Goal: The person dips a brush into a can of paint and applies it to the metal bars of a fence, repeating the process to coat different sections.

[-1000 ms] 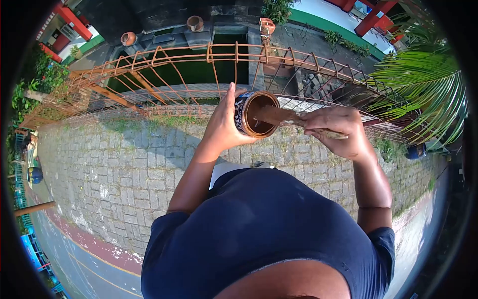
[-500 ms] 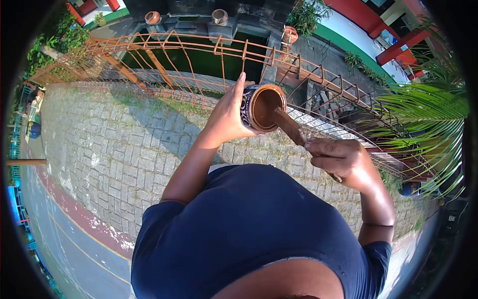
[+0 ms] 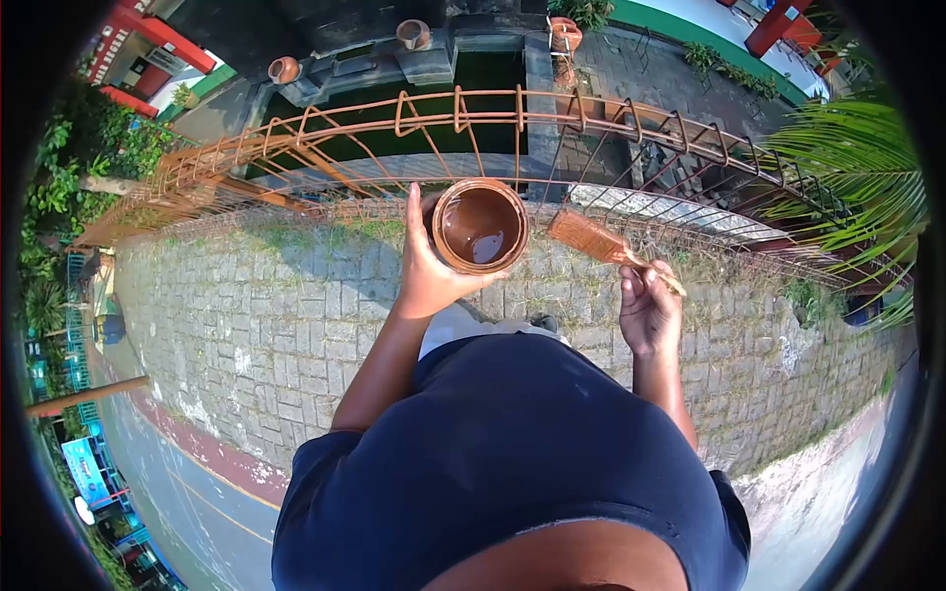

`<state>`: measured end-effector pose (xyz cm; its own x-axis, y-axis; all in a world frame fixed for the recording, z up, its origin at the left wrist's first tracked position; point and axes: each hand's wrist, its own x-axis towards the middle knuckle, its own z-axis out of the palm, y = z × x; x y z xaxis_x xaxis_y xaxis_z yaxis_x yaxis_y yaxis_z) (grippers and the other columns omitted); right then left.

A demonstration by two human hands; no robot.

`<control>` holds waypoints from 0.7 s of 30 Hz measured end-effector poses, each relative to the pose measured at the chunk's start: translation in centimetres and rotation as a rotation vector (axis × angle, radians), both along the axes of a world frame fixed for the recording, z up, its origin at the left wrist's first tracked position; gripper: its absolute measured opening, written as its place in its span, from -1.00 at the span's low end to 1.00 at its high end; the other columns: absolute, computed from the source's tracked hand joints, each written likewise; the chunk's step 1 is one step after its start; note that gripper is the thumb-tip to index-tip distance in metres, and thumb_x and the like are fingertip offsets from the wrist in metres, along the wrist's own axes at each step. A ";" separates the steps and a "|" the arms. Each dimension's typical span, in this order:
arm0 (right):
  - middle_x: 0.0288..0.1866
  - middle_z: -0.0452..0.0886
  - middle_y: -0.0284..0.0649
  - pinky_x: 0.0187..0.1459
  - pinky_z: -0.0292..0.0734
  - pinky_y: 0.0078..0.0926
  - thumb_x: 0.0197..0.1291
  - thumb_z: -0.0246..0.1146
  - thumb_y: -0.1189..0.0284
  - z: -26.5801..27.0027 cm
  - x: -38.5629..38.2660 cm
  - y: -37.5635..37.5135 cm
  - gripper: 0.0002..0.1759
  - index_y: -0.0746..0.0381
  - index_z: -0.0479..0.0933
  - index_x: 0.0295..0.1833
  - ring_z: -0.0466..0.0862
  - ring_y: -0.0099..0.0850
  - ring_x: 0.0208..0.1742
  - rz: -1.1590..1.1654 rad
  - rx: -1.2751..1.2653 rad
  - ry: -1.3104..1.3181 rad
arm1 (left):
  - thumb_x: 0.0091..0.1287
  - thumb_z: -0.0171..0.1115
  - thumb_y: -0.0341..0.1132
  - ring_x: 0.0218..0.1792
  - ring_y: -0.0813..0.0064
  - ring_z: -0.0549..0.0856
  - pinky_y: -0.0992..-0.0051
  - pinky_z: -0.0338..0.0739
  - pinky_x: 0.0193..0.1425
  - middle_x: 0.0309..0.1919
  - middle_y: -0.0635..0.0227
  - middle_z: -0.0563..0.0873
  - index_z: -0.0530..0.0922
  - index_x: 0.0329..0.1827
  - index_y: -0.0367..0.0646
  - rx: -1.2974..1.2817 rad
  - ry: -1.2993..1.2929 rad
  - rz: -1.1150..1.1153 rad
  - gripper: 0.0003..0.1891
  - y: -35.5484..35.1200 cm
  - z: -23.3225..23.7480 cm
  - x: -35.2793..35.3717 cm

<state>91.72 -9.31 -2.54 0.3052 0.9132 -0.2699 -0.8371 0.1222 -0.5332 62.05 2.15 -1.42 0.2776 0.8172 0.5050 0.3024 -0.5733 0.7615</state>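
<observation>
Tin [image 3: 480,227]: one, round, near the centre, towards 12 o'clock. Mouth open to the viewer; rim and inner wall coated brown; brown liquid inside, with a pale reflection.

Left hand [image 3: 429,281]: curled about the tin from 7 to 9 o'clock. One digit lies up the outer wall on the 9 o'clock side; the fingers are spread only as wide as the tin, and those beneath it are largely hidden.

Brush [image 3: 589,236]: one, flat, at the tin's 3 o'clock, just beside it and apart from it. Bristles brown and coated, pointing towards 10 o'clock; the pale, stained handle slants towards 4 o'clock.

Right hand [image 3: 650,310]: at the tin's 4 o'clock. Fingers closed in a pinch on the brush handle; brown stains on the fingertips.

Shirt [image 3: 503,453]: dark blue, worn by the person, filling 6 o'clock.

Fence [image 3: 458,113]: rust-brown bars, arching across 12 o'clock beyond the tin.

Pool [image 3: 488,103]: dark green water, behind the fence at 12 o'clock.

Clay pots: three, beyond the fence; one [image 3: 283,70] at 11 o'clock, one [image 3: 413,34] just short of 12, one [image 3: 565,35] between 12 and 1.

Palm fronds [image 3: 857,167]: green, at 2 o'clock.

Paving [image 3: 296,325]: grey blocks with grass in the joints, below the hands.
</observation>
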 end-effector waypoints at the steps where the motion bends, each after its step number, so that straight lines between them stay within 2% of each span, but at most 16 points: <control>1: -0.08 0.74 -0.05 -0.08 0.81 -0.42 0.27 0.32 0.58 -0.6 0.0 0.1 -0.80 0.20 0.53 -0.02 0.80 -0.17 -0.06 -0.024 -0.026 0.041 | -0.28 0.80 -0.22 0.32 0.08 0.55 0.11 0.49 0.40 0.35 -0.03 0.44 -0.39 0.63 -0.16 -0.052 -0.103 -0.055 0.59 0.8 -1.6 -0.3; 2: -0.10 0.74 -0.06 -0.09 0.81 -0.42 0.28 0.31 0.56 -0.8 -0.1 0.4 -0.82 0.20 0.53 -0.03 0.80 -0.19 -0.08 -0.045 -0.049 0.081 | -0.28 0.81 -0.18 0.32 0.08 0.56 0.11 0.49 0.40 0.37 -0.03 0.42 -0.40 0.63 -0.12 -0.097 -0.153 -0.099 0.60 1.2 -2.2 -0.6; 4: -0.16 0.75 -0.11 -0.07 0.80 -0.41 0.32 0.28 0.52 -0.9 -0.4 1.1 -0.88 0.17 0.52 -0.07 0.80 -0.25 -0.11 -0.106 -0.039 0.080 | -0.30 0.82 -0.20 0.29 0.10 0.58 0.11 0.47 0.40 0.31 -0.03 0.48 -0.36 0.63 -0.20 -0.164 -0.249 -0.139 0.59 2.4 -2.4 -1.5; 8: -0.17 0.75 -0.19 -0.07 0.77 -0.38 0.36 0.26 0.47 -1.7 -2.5 2.0 -0.93 0.15 0.54 -0.09 0.80 -0.31 -0.12 -0.295 -0.057 0.041 | -0.34 0.80 0.04 0.35 0.09 0.54 0.07 0.52 0.39 0.40 0.00 0.38 -0.40 0.65 -0.03 -0.175 -0.137 -0.212 0.64 5.8 -2.5 -5.0; 10: -0.17 0.75 -0.21 -0.07 0.77 -0.37 0.34 0.28 0.45 -2.2 -4.1 2.1 -0.92 0.12 0.55 -0.09 0.80 -0.31 -0.11 -0.403 -0.072 0.034 | -0.33 0.79 0.06 0.35 0.09 0.53 0.06 0.51 0.41 0.40 0.01 0.38 -0.40 0.65 -0.01 -0.264 -0.197 -0.271 0.64 7.6 -2.0 -6.4; 11: -0.17 0.75 -0.21 -0.07 0.77 -0.38 0.34 0.29 0.44 -2.4 -4.7 2.2 -0.91 0.12 0.55 -0.09 0.80 -0.31 -0.11 -0.457 -0.086 0.038 | -0.30 0.81 -0.05 0.34 0.09 0.53 0.07 0.50 0.41 0.39 -0.01 0.40 -0.41 0.64 -0.05 -0.254 -0.222 -0.330 0.63 8.7 -1.8 -7.1; 12: -0.17 0.75 -0.20 -0.07 0.77 -0.38 0.33 0.29 0.43 -2.6 -5.3 2.1 -0.91 0.11 0.56 -0.08 0.80 -0.32 -0.12 -0.505 -0.106 0.040 | -0.30 0.81 -0.06 0.34 0.10 0.54 0.08 0.49 0.42 0.38 0.02 0.41 -0.42 0.65 -0.02 -0.255 -0.229 -0.357 0.63 9.8 -1.7 -7.9; 17: -0.18 0.73 -0.23 -0.12 0.74 -0.39 0.31 0.32 0.43 -3.4 -6.2 4.5 -0.87 0.12 0.55 -0.06 0.78 -0.35 -0.17 -0.703 -0.167 0.006 | -0.28 0.80 -0.03 0.34 0.13 0.54 0.09 0.48 0.44 0.36 0.06 0.43 -0.41 0.65 -0.03 -0.228 -0.276 -0.441 0.62 14.7 -1.2 -10.8; 21: -0.16 0.71 -0.17 -0.15 0.76 -0.39 0.29 0.35 0.52 -2.3 -5.6 8.9 -0.81 0.20 0.50 -0.05 0.78 -0.31 -0.19 -0.753 -0.138 -0.250 | -0.28 0.79 0.01 0.34 0.11 0.54 0.09 0.49 0.42 0.36 0.04 0.44 -0.40 0.65 -0.05 -0.254 -0.319 -0.438 0.61 15.8 -0.5 -11.9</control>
<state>86.17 -0.46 -4.87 0.8920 0.4014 -0.2077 -0.4100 0.5254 -0.7455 50.13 17.97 -1.96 0.4827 0.7672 0.4224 -0.1872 -0.3808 0.9055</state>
